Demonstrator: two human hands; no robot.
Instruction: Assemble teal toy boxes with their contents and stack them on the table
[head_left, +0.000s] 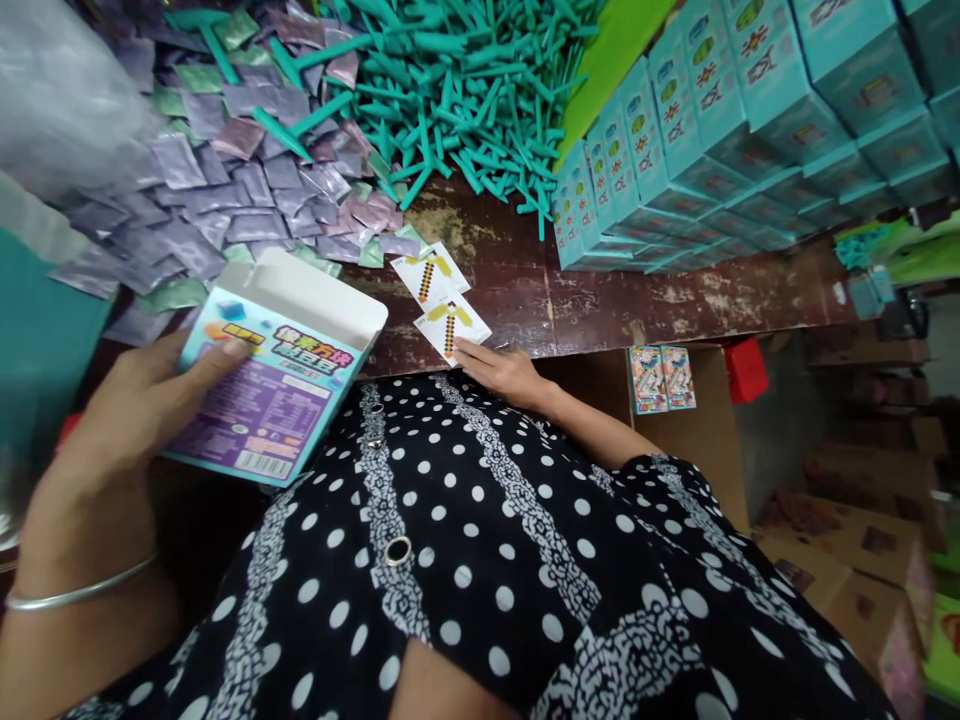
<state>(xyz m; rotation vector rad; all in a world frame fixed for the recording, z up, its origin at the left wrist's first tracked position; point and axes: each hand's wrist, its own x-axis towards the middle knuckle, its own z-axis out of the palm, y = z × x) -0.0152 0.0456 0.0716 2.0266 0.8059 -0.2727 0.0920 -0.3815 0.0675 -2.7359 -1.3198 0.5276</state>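
Blue and purple cover the cardboard box (274,405) that I see in the left hand (150,390). The thumb presses on its printed side and the other fingers go behind it, so the hand pinches the box. It tilts at the near edge of the tabletop (517,260), with its top end open and a white flap sticking up.

Near the box, two white pickaxe cards (451,325) lie on the tabletop, one partly over the other. The right hand (510,375) has its fingers close together, touching the corner of the nearer card. I cannot tell if it pinches that card or just rests there.

Behind the box I see a big heap of purple, green and pink packets (247,195). Next to them is a pile of teal plastic T-shaped sticks (457,90), and a few sticks lie on the packets. On the right, light blue boxes (675,150) stand stacked in rows. A silver bracelet (82,590) is on the left wrist.
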